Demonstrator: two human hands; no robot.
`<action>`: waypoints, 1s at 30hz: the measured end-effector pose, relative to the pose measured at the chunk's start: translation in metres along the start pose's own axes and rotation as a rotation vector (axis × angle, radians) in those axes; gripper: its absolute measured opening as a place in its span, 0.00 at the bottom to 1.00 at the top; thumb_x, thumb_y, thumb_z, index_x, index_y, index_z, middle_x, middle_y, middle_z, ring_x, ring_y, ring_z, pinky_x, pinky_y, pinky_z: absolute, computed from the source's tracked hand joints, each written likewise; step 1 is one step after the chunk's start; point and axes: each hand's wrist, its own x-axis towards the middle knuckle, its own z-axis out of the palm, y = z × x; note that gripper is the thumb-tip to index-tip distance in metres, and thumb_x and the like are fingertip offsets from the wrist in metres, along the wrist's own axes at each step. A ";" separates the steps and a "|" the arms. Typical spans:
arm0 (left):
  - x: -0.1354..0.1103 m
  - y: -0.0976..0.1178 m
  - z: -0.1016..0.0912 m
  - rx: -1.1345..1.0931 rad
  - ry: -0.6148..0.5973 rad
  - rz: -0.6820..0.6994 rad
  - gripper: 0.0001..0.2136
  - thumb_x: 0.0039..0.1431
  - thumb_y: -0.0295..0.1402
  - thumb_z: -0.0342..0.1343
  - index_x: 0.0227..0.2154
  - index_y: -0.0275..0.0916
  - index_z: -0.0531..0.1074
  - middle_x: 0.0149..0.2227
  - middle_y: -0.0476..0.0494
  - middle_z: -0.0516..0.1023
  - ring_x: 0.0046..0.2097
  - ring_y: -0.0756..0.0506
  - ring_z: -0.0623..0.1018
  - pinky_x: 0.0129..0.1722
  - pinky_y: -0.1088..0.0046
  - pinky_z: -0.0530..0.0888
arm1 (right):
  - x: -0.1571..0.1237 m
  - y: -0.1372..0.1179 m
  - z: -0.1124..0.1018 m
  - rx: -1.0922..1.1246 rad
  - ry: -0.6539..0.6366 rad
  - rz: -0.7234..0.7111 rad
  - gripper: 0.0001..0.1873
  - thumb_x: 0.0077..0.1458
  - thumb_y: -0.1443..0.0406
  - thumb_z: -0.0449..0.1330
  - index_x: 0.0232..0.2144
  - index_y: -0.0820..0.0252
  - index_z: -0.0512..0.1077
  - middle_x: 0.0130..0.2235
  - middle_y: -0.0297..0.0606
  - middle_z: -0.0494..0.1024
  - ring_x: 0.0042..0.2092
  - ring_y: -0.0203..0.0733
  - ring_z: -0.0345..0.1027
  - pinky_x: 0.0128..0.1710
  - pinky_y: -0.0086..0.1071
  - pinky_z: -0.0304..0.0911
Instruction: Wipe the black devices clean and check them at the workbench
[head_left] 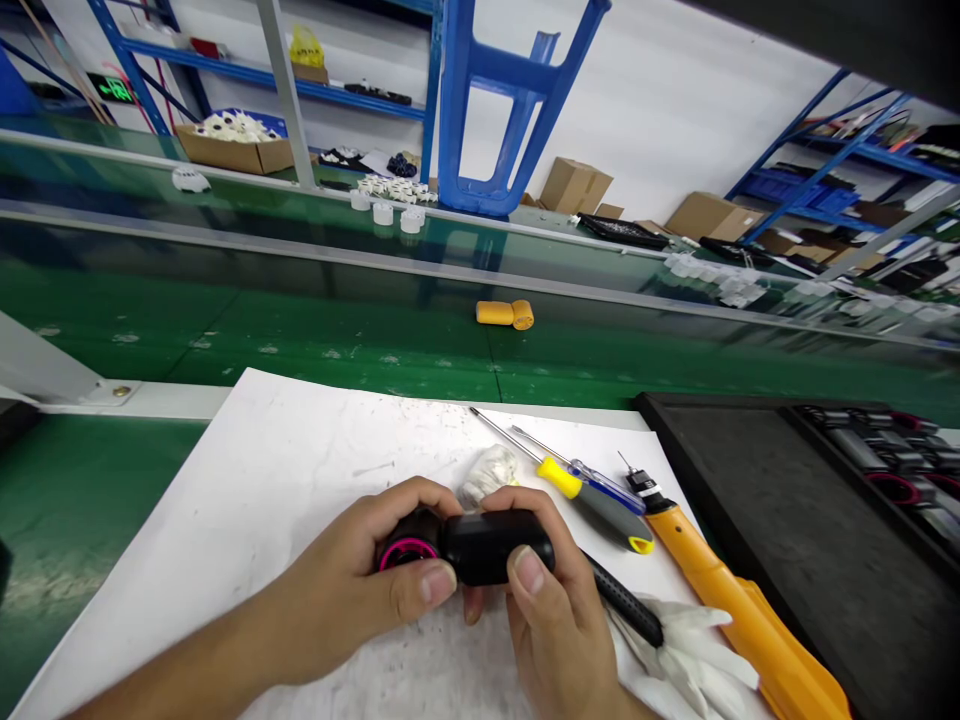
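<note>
My left hand and my right hand both grip a black cylindrical device with a magenta ring at its left end. Behind them, a small clear plastic bag lies on a white sheet. Near my right hand lie two screwdrivers, one yellow-handled and one grey-and-yellow. Below them are a black-handled tool, partly hidden by that hand, a white glove and an orange electric screwdriver.
A black tray of dark parts with magenta rings stands to the right. Beyond the sheet runs a green conveyor belt carrying a yellow cylinder. Further back are white parts, cardboard boxes and blue shelving.
</note>
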 end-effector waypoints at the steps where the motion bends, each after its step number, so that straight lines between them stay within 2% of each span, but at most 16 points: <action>1: 0.000 0.000 0.000 -0.002 -0.001 0.000 0.18 0.59 0.49 0.62 0.44 0.42 0.70 0.34 0.49 0.80 0.32 0.50 0.70 0.32 0.73 0.64 | 0.000 0.000 0.000 0.002 0.001 0.002 0.23 0.60 0.46 0.58 0.48 0.55 0.65 0.25 0.31 0.72 0.26 0.40 0.66 0.27 0.32 0.61; 7: 0.001 0.000 0.000 0.014 0.017 -0.034 0.20 0.59 0.51 0.61 0.45 0.42 0.70 0.34 0.49 0.79 0.33 0.49 0.69 0.34 0.72 0.64 | 0.001 0.001 0.000 0.023 0.001 0.015 0.23 0.60 0.46 0.59 0.48 0.55 0.65 0.25 0.31 0.72 0.26 0.38 0.65 0.27 0.31 0.61; 13: 0.000 -0.005 -0.001 0.022 -0.011 -0.001 0.22 0.59 0.54 0.59 0.47 0.42 0.69 0.35 0.47 0.79 0.36 0.47 0.73 0.38 0.70 0.67 | 0.000 -0.004 0.004 0.042 0.049 0.026 0.24 0.58 0.46 0.61 0.46 0.55 0.66 0.26 0.31 0.72 0.26 0.36 0.65 0.27 0.29 0.60; 14: -0.001 -0.007 -0.003 0.027 0.015 0.019 0.24 0.59 0.55 0.59 0.49 0.43 0.68 0.36 0.46 0.79 0.38 0.45 0.75 0.39 0.68 0.69 | 0.001 -0.005 0.005 0.046 0.073 0.025 0.24 0.58 0.46 0.61 0.46 0.56 0.67 0.27 0.31 0.72 0.26 0.35 0.64 0.27 0.29 0.60; 16: -0.003 -0.011 -0.007 0.072 0.142 0.114 0.24 0.60 0.54 0.58 0.52 0.46 0.68 0.45 0.43 0.77 0.45 0.42 0.75 0.44 0.66 0.71 | 0.003 -0.007 0.005 0.056 0.113 0.018 0.25 0.57 0.45 0.62 0.45 0.57 0.68 0.27 0.31 0.71 0.25 0.34 0.64 0.25 0.27 0.60; 17: -0.004 -0.013 -0.010 0.113 0.227 0.189 0.20 0.62 0.51 0.58 0.52 0.48 0.70 0.50 0.42 0.74 0.48 0.42 0.75 0.46 0.66 0.71 | 0.004 -0.007 0.006 0.060 0.134 0.016 0.25 0.57 0.45 0.62 0.45 0.57 0.68 0.27 0.31 0.71 0.24 0.34 0.64 0.25 0.27 0.60; 19: -0.006 -0.015 -0.016 0.202 0.357 0.358 0.08 0.66 0.41 0.55 0.42 0.49 0.77 0.53 0.46 0.71 0.52 0.42 0.73 0.49 0.67 0.70 | 0.006 -0.008 0.006 0.058 0.146 0.012 0.25 0.56 0.45 0.62 0.43 0.58 0.69 0.27 0.30 0.70 0.23 0.33 0.64 0.23 0.27 0.60; 21: -0.006 -0.016 -0.022 0.251 0.377 0.446 0.12 0.66 0.32 0.51 0.29 0.46 0.77 0.47 0.47 0.73 0.47 0.45 0.73 0.44 0.70 0.71 | 0.007 -0.009 0.007 0.051 0.173 0.021 0.25 0.56 0.45 0.62 0.43 0.58 0.69 0.26 0.29 0.68 0.23 0.33 0.64 0.23 0.26 0.60; 23: -0.006 -0.016 -0.025 0.238 0.362 0.424 0.14 0.63 0.29 0.48 0.22 0.42 0.71 0.38 0.47 0.73 0.38 0.46 0.72 0.36 0.71 0.69 | 0.006 -0.010 0.008 0.050 0.189 0.023 0.25 0.56 0.44 0.62 0.43 0.58 0.69 0.25 0.28 0.67 0.23 0.32 0.63 0.24 0.26 0.59; 25: -0.004 -0.016 -0.026 0.197 0.373 0.368 0.12 0.59 0.28 0.47 0.20 0.40 0.66 0.34 0.47 0.71 0.34 0.46 0.70 0.32 0.70 0.66 | 0.004 -0.008 0.007 0.059 0.159 0.003 0.25 0.56 0.44 0.62 0.43 0.57 0.69 0.25 0.28 0.68 0.23 0.33 0.63 0.25 0.27 0.59; 28: -0.001 -0.015 -0.025 0.152 0.450 0.320 0.09 0.52 0.25 0.47 0.18 0.40 0.61 0.30 0.47 0.69 0.34 0.45 0.69 0.35 0.68 0.66 | -0.001 -0.004 0.003 0.077 0.052 -0.048 0.25 0.56 0.45 0.62 0.46 0.56 0.68 0.26 0.31 0.70 0.24 0.35 0.64 0.25 0.28 0.60; 30: 0.000 -0.015 -0.025 0.157 0.482 0.300 0.09 0.52 0.27 0.46 0.18 0.40 0.59 0.29 0.46 0.69 0.35 0.44 0.69 0.37 0.66 0.67 | -0.003 -0.002 0.001 0.064 0.028 -0.071 0.24 0.56 0.46 0.62 0.46 0.54 0.69 0.28 0.32 0.70 0.26 0.36 0.64 0.25 0.28 0.59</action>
